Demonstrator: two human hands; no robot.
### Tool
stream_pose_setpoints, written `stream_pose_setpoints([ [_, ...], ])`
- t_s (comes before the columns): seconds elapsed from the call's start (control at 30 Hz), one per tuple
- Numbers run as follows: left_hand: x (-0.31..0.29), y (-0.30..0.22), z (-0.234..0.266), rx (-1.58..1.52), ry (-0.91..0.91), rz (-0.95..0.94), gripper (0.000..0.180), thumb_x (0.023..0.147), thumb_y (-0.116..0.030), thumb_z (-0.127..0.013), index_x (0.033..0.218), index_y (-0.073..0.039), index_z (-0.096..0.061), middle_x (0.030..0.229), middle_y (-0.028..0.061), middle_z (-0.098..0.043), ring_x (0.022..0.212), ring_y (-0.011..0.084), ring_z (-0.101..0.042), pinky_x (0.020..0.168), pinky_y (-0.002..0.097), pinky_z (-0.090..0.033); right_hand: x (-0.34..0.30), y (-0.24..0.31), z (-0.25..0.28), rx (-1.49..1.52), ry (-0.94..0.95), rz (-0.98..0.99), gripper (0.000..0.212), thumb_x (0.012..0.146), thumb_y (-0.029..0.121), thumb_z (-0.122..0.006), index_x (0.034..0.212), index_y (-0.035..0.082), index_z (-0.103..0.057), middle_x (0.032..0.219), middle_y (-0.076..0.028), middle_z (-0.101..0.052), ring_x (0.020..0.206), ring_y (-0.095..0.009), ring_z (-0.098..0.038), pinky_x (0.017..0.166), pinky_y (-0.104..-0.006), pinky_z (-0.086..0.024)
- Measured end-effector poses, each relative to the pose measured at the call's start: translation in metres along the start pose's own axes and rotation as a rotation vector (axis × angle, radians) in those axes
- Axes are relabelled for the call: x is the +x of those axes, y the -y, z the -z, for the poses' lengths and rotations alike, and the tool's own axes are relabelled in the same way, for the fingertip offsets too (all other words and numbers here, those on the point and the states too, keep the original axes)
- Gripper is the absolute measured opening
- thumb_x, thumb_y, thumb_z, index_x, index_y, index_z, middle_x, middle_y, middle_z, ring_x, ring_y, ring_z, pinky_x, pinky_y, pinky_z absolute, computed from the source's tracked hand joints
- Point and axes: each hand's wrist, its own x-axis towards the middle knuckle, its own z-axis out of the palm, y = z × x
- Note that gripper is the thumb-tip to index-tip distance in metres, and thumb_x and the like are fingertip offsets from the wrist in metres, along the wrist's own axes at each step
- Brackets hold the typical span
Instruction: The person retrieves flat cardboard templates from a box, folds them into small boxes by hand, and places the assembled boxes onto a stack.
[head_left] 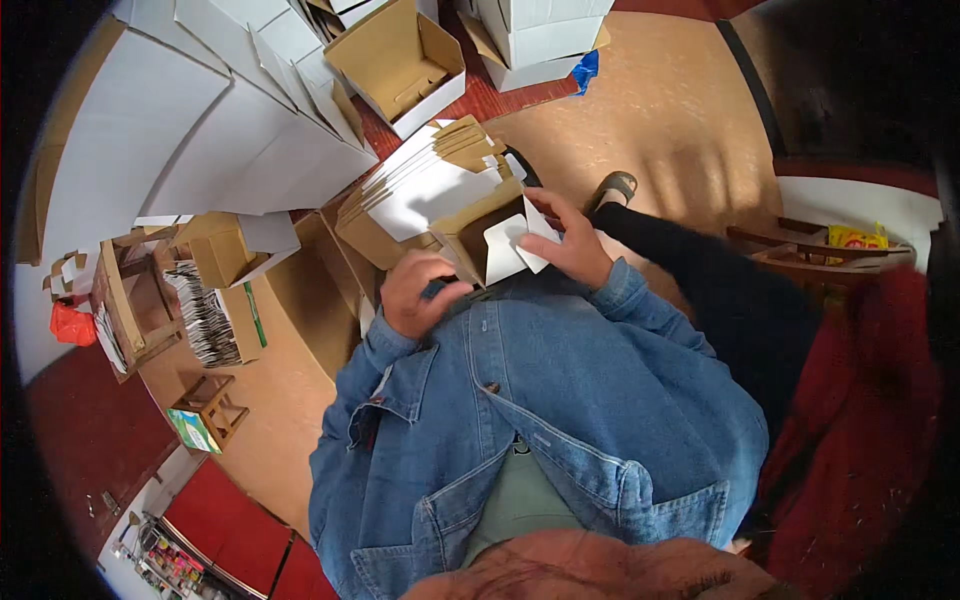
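Note:
Against my lap is a partly folded cardboard box (465, 245), brown inside with white outer flaps. My right hand (575, 245) grips its right side, with the thumb over a white flap (505, 250). At the box's near left corner, my left hand (418, 292) has its fingers curled in on the cardboard; part of its grip is hidden. Just beyond lies a stack of flat white-and-brown carton blanks (425, 190), overlapping one another and tilted.
An opened box (400, 70) sits on a red surface ahead, beside tall white cartons (540, 35). More white cartons (270, 150) are piled at left. A person's dark-clothed leg (700, 260) stretches in from the right. Small wooden stools (215, 410) stand at lower left.

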Motion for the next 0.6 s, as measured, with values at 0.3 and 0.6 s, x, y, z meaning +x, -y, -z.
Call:
stream_pose_setpoints([
  [0.3, -0.003, -0.005, -0.03, 0.139, 0.141, 0.151, 0.055, 0.08, -0.035, -0.079, 0.128, -0.011, -0.065, 0.128, 0.0118, -0.057, 0.101, 0.0247, -0.056, 0.088, 0.0342, -0.047, -0.003, -0.004, -0.008, -0.113, -0.067, 0.14, 0.069, 0.085, 0.018, -0.075, 0.144, 0.001, -0.043, 0.138, -0.018, -0.053, 0.12, -0.028, -0.055, 0.105, -0.0381, -0.043],
  [0.6, 0.011, -0.01, -0.037, 0.306, 0.081, 0.035, 0.061, 0.079, -0.034, -0.078, 0.131, -0.008, -0.06, 0.124, 0.0122, -0.056, 0.103, 0.0292, -0.054, 0.092, 0.0375, -0.045, -0.007, 0.006, 0.012, -0.324, 0.033, 0.35, 0.075, 0.084, 0.022, -0.076, 0.147, 0.003, -0.04, 0.14, -0.02, -0.05, 0.121, -0.032, -0.054, 0.106, -0.0385, -0.042],
])
